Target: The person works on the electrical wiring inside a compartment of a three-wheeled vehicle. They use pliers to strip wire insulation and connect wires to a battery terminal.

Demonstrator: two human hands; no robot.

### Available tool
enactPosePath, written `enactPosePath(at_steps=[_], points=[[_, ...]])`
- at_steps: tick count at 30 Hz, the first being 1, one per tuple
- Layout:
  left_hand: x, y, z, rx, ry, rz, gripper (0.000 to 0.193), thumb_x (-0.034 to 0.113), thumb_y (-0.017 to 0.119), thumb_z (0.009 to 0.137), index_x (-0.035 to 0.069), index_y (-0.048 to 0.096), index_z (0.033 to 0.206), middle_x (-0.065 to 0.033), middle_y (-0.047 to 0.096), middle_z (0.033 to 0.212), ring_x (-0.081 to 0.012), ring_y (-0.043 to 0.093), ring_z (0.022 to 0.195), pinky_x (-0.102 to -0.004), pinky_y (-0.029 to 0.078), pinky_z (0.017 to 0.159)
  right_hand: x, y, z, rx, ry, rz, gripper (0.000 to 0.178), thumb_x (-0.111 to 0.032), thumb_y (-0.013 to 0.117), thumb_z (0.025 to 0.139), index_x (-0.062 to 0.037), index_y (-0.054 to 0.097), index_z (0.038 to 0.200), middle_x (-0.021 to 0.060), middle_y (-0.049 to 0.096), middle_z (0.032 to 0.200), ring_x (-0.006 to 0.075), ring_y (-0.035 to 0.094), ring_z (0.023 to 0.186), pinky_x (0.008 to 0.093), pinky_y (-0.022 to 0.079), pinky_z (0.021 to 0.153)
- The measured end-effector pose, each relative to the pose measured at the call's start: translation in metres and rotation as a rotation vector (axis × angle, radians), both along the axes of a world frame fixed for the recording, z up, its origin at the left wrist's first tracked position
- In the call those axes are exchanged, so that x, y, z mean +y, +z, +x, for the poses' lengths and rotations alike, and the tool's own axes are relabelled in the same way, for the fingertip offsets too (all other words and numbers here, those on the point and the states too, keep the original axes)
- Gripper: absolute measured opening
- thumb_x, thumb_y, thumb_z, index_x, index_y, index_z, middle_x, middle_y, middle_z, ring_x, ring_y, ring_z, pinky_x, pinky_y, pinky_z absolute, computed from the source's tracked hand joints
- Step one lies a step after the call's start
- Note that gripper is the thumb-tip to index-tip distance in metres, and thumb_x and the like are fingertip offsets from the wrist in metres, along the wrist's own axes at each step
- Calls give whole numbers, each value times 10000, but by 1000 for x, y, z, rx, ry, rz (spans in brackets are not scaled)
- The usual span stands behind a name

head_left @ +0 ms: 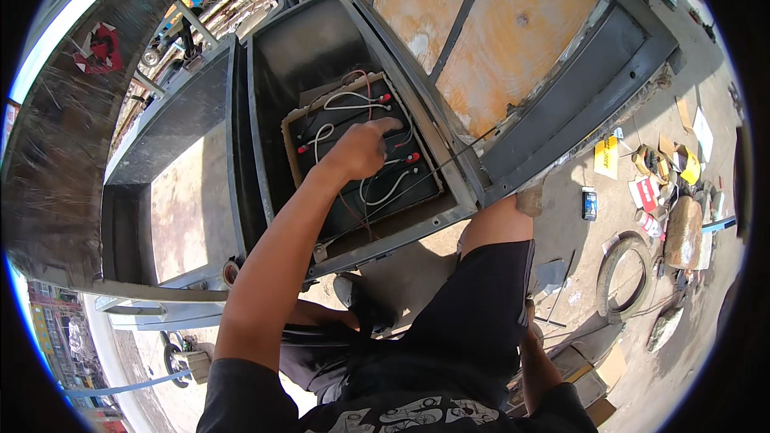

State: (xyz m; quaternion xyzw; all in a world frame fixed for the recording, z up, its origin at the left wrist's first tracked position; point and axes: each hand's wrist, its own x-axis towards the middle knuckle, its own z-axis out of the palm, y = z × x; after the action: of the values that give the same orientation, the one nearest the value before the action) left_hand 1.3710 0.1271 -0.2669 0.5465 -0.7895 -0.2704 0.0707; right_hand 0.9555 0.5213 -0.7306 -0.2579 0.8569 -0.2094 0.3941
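My left hand reaches over a set of black batteries packed in a metal compartment. Its index finger stretches out to the right, close to the battery tops beside a white wire; the other fingers look bent, with no held thing showing. I cannot tell whether the fingertip touches a battery. White and red wires run between terminals, some under red caps. Down beside my right thigh hangs my right hand, its fingers mostly hidden.
The raised lid, wood framed in grey metal, leans to the right of the compartment. Left lies a second open bin with a curved panel. On the ground at right are a tire, a blue can-like object and scattered scraps.
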Motion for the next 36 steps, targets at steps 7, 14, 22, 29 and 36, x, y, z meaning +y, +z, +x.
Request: enactPosePath(at_steps=[7, 14, 22, 29, 36], points=[[-9, -48, -2, 306, -67, 121, 445, -84, 612, 762, 13, 594, 1196, -105, 656, 878, -177, 609, 842, -329, 485, 799, -59, 165, 20, 54, 86, -440, 287, -2, 657, 744, 43, 495, 976, 209, 646, 806, 270, 655, 696, 352, 509, 622], [-11, -50, -10, 502, -44, 118, 303, -53, 571, 875, 7, 607, 1170, -99, 676, 1001, -162, 617, 926, -298, 485, 831, -115, 323, 34, -117, 26, -628, 360, 124, 592, 741, -58, 434, 1009, -25, 483, 675, 61, 446, 580, 217, 373, 527], [-17, -69, -4, 581, -119, 87, 286, -63, 519, 877, -9, 626, 1136, -86, 676, 933, -136, 613, 741, -266, 501, 628, -145, 436, 57, 100, 201, -946, 374, 75, 563, 771, -43, 421, 1096, -49, 454, 693, 32, 414, 626, 179, 347, 577], [-27, -75, 3, 1010, 239, 236, 265, -23, 542, 909, -43, 599, 1166, -113, 687, 964, -129, 618, 704, -260, 476, 548, -196, 540, 129, 64, 481, -1149, 384, 38, 609, 763, -29, 424, 1092, 11, 508, 679, 62, 427, 626, 199, 347, 593], [-25, -56, 3, 1299, 438, 418, 283, 42, 539, 935, 41, 588, 1213, -72, 677, 1067, -132, 635, 730, -259, 449, 588, -277, 592, 216, 59, 806, -1216, 378, 15, 692, 742, -3, 490, 1061, 35, 551, 718, 87, 502, 617, 228, 433, 576]])
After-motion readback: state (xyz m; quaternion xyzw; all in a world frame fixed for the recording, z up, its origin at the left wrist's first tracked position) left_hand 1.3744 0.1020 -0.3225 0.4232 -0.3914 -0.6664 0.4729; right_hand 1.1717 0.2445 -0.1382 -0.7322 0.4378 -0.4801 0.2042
